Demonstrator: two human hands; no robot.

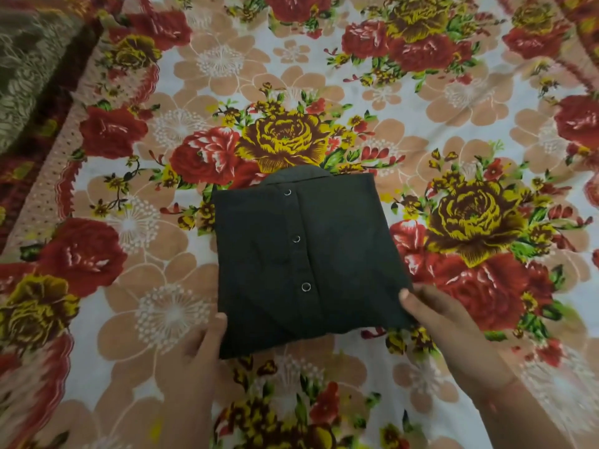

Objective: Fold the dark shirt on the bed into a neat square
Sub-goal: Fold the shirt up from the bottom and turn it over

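The dark shirt lies folded into a rough square in the middle of the bed, front side up. Three metal snap buttons run down its placket and the collar shows at the far edge. My left hand grips the near left corner, thumb on top of the cloth. My right hand holds the near right corner, thumb pressed on the fabric and fingers under the edge. The near edge is slightly lifted and uneven.
The bed is covered by a floral sheet with red, yellow and peach flowers. A green patterned pillow or blanket sits at the far left corner.
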